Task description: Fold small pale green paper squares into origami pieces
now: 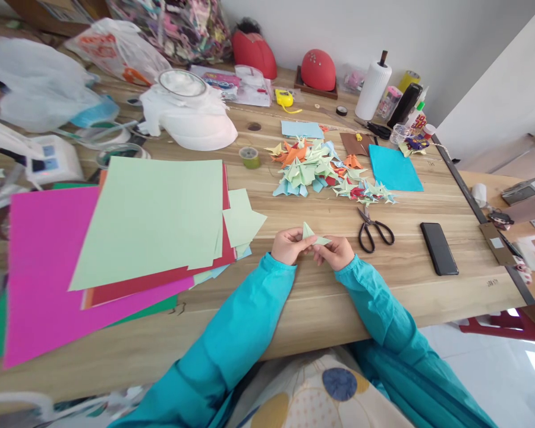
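Spotted cloth point(310, 401) below, folded pale-green paper point(309, 231) between left hand point(289, 245) and right hand point(337, 252); each pinching it

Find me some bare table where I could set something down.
On the table, bare wood lies between the phone, scissors and blue square, and runs from the phone to the near edge, beside the right sleeve. A smaller patch lies between the left sleeve and magenta sheet. It's crowded far left, with bags, and beyond the hands, with folded pieces.
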### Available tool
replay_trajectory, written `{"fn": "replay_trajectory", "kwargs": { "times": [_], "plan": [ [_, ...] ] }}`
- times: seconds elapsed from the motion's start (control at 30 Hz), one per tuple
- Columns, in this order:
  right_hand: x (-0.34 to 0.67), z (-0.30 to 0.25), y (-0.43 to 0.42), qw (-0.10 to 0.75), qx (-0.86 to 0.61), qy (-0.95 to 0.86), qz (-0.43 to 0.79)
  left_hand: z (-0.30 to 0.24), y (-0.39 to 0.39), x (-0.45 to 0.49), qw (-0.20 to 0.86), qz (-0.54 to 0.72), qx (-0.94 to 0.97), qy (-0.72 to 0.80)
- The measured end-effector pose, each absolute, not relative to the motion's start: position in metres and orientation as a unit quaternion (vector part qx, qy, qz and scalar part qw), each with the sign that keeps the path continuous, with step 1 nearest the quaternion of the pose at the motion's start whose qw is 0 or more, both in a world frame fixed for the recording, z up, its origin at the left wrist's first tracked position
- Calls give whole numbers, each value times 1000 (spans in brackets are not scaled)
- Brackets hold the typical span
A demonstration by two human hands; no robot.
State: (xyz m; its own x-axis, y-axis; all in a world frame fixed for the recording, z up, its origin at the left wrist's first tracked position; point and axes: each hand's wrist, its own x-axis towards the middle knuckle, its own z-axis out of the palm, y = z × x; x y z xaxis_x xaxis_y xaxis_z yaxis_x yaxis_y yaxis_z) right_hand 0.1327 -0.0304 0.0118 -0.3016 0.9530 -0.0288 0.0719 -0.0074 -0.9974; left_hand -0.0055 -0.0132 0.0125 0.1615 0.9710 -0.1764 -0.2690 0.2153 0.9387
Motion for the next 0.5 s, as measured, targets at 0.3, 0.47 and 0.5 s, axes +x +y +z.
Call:
{"fn": "replay_trajectory", "kwargs": {
  "times": [0.3,0.47,0.5],
  "plan": [
    [136,12,-30,375,-446,-603,545,11,-12,-2,716,462,323,411],
    [136,6,-24,365,-440,-528,628,14,-13,1,691,501,304,424],
    [136,5,-23,369,-438,-518,635,14,-13,1,691,504,302,420]
  ]
}}
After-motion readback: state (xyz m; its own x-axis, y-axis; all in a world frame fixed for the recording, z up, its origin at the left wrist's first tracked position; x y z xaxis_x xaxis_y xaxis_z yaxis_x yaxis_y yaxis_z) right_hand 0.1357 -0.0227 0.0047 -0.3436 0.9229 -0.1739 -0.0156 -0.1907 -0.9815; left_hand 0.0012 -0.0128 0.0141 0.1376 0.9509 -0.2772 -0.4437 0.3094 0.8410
